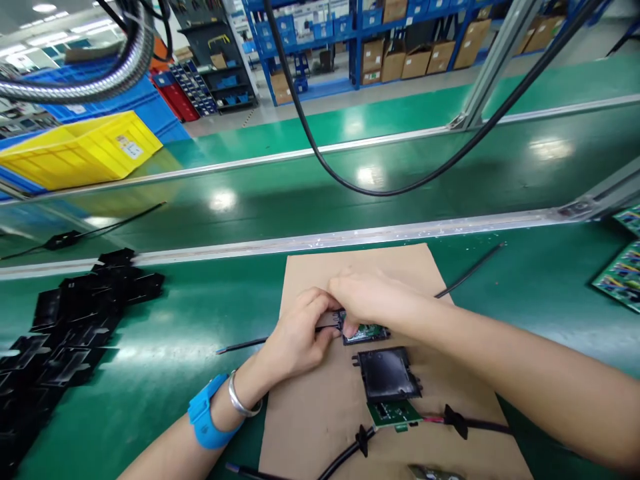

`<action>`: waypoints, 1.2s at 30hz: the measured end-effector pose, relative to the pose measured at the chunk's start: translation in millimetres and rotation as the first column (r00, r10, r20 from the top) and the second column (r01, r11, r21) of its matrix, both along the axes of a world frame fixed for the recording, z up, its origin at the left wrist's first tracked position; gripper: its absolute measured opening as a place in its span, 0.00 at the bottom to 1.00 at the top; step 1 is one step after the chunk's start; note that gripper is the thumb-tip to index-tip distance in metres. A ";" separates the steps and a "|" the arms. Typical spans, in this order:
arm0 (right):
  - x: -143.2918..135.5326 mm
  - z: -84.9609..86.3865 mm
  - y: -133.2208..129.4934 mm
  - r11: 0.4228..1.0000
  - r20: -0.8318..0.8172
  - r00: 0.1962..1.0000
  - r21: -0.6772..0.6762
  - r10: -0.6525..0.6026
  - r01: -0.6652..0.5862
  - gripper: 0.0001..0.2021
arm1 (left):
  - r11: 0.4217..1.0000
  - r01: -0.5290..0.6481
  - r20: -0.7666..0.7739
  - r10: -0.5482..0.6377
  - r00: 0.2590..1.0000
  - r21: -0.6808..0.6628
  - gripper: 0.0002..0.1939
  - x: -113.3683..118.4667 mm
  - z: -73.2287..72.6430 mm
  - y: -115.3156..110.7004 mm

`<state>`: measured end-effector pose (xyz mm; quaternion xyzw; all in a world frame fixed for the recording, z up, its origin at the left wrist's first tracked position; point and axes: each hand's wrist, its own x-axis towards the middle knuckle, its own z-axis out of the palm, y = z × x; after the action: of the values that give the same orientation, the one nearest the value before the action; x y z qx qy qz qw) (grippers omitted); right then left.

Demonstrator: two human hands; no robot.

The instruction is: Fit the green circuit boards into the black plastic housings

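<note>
Circuit board in black casing (pixel 366 333) under right fingers (pixel 351 328), left fingers (pixel 326 328) pinched at its cable end, cardboard (pixel 305 413) beneath

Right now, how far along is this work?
Apparently midway. Done: the farther board lies in a black case. In hand: left hand and right hand work at its cable end. Left, probably: the nearer board, jutting past a black shell, and the piled black parts.

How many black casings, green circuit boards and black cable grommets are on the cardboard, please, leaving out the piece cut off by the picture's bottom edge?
Black casings: 2
Green circuit boards: 2, one seated in a casing
Black cable grommets: 2
Total: 6
</note>
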<state>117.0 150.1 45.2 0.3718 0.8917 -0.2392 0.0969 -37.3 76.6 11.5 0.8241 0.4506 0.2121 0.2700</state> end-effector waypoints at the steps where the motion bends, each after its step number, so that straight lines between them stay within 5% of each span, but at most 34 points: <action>1: 7.7 -0.7 0.3 1.000 -0.034 0.999 -0.001 -0.002 0.002 0.18 | 1.000 0.015 -0.007 -0.015 1.000 0.001 0.18 0.8 2.4 -0.8; 9: 102.9 0.1 -22.6 0.974 -0.431 0.902 0.185 -0.036 0.128 0.04 | 0.966 0.238 -0.249 -0.207 0.946 0.101 0.31 24.4 19.9 -24.0; 16: 110.6 -33.9 -44.1 0.971 -0.440 0.898 0.219 0.012 0.095 0.08 | 0.967 0.233 -0.381 -0.179 0.907 0.101 0.26 40.3 17.7 -22.7; 19: 116.7 -35.1 -41.7 0.966 -0.440 0.898 0.238 0.013 0.103 0.07 | 0.960 0.269 -0.309 -0.232 0.922 0.082 0.27 28.9 20.8 -18.8; 22: 128.0 -36.7 -41.6 0.944 -0.408 0.912 0.315 0.039 0.100 0.07 | 0.979 0.172 -0.246 -0.140 0.959 0.111 0.26 4.3 19.8 -20.1; 25: 133.1 -38.7 -36.3 0.920 -0.391 0.919 0.379 0.058 0.103 0.07 | 0.991 0.022 -0.338 0.024 0.941 0.132 0.07 -20.6 16.2 -15.4; 26: 132.7 -37.3 -29.4 0.912 -0.394 0.918 0.393 0.051 0.118 0.08 | 0.990 -0.005 -0.376 0.058 0.925 0.141 0.01 -26.1 16.2 -8.3; 28: 130.0 -28.5 -4.2 0.891 -0.401 0.916 0.423 0.020 0.166 0.09 | 0.982 -0.054 -0.409 0.125 0.904 0.180 0.04 -30.8 20.2 18.5; 33: 121.5 18.3 89.0 0.831 -0.395 0.907 0.449 -0.144 0.327 0.07 | 0.917 -0.210 -0.344 0.329 0.879 0.338 0.03 -12.9 42.9 128.6; 36: 120.7 36.5 95.0 0.803 -0.378 0.893 0.437 -0.245 0.406 0.10 | 0.889 -0.269 -0.275 0.382 0.882 0.371 0.11 5.2 44.5 158.7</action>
<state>237.7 245.0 81.7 0.4920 0.8483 -0.0646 -0.1848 -32.0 235.4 56.1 0.7922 0.5831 0.1798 0.0096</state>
